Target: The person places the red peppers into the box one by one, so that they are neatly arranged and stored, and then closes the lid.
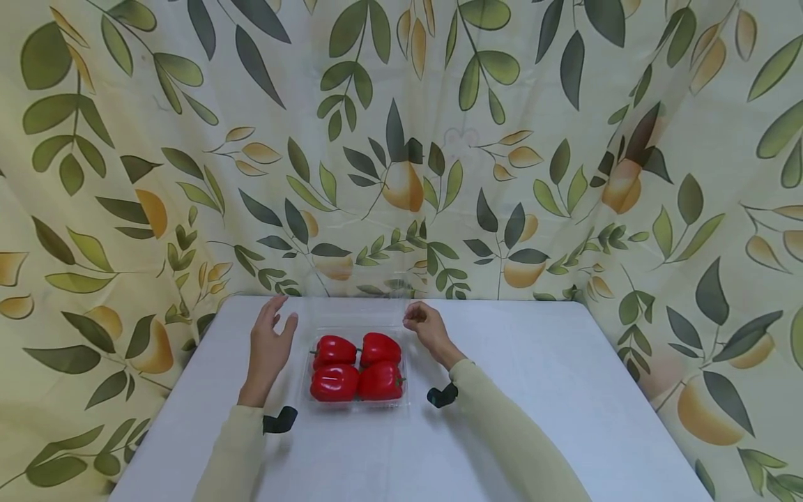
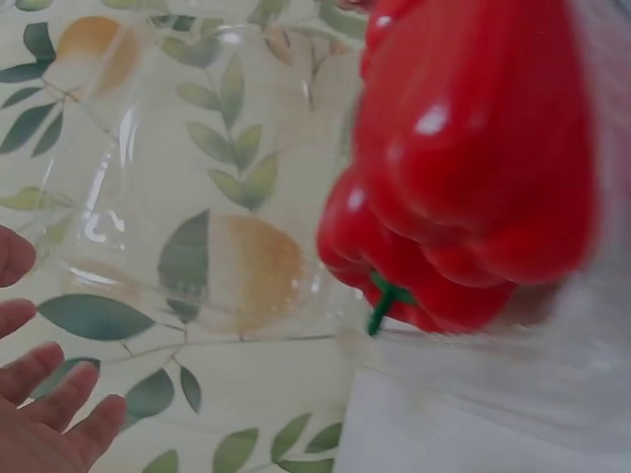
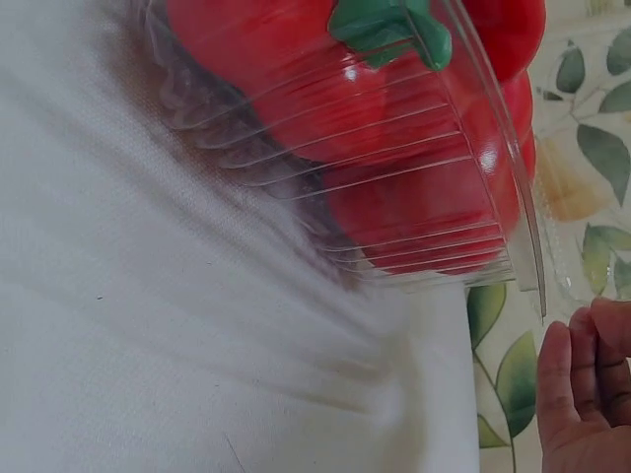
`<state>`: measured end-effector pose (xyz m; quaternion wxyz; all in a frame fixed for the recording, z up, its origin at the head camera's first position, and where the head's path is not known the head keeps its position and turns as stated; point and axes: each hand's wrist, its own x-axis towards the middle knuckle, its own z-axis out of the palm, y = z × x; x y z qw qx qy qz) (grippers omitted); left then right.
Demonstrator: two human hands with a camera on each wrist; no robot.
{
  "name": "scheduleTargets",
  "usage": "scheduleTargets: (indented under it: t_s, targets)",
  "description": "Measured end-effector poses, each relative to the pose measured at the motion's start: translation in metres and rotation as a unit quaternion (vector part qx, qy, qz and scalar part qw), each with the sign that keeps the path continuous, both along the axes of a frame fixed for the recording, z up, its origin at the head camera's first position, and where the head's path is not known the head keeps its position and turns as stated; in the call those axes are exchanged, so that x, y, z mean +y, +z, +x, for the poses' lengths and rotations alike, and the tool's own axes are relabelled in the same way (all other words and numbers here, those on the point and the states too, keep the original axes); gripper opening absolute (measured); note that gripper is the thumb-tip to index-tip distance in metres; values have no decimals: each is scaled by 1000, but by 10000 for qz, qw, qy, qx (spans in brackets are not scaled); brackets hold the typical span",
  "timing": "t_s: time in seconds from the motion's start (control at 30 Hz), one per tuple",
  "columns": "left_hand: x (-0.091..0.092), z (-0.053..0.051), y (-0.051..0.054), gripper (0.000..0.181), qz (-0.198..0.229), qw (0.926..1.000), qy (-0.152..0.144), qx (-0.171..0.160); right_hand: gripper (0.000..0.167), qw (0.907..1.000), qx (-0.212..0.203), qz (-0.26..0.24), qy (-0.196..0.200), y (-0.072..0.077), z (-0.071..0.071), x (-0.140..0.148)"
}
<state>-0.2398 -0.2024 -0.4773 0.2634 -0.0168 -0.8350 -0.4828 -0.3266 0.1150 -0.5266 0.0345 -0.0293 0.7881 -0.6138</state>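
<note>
A clear plastic clamshell box (image 1: 357,406) sits on the table with several red bell peppers (image 1: 380,381) inside, some showing green stems. Its see-through lid (image 2: 108,197) stands raised at the back. To the left of the box my left hand (image 1: 271,346) is held up with fingers spread and nothing in them; in the left wrist view, the fingers (image 2: 84,419) are apart from the lid. At the lid's right edge, my right hand (image 1: 430,333) has its thumb and fingers brought together, pinching the edge; the exact contact is hard to make out against the clear plastic.
The box rests on a white-covered table (image 1: 514,390) whose back edge meets a leaf-and-fruit patterned curtain (image 1: 564,209). Dark straps (image 1: 442,395) with small devices are at both wrists, below the pale sleeves.
</note>
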Motion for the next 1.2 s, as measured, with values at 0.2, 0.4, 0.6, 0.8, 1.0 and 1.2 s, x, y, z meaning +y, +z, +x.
scheduleTargets:
  t_s: [0.2, 0.4, 0.6, 0.8, 1.0, 1.2]
  targets:
    - [3, -9, 14, 48, -6, 9997, -179, 167, 22, 10000, 15, -10, -20, -2, 1, -1]
    - [6, -14, 23, 48, 0, 9994, -324, 145, 22, 10000, 17, 72, -31, -5, 2, -2]
    - [10, -16, 27, 45, 102, 9985, -455, 279, 21, 9999, 78, 73, -52, -4, 4, -2]
    - [12, -14, 29, 42, 148, 9984, -476, 275, 22, 9995, 239, 162, -95, -3, 5, -2]
    - [12, -11, 28, 42, 145, 9985, -460, 262, 21, 9995, 177, 82, -235, 4, 8, 1]
    - [10, -8, 27, 42, 137, 9987, -418, 261, 20, 9976, 194, -367, -550, 19, 16, 3]
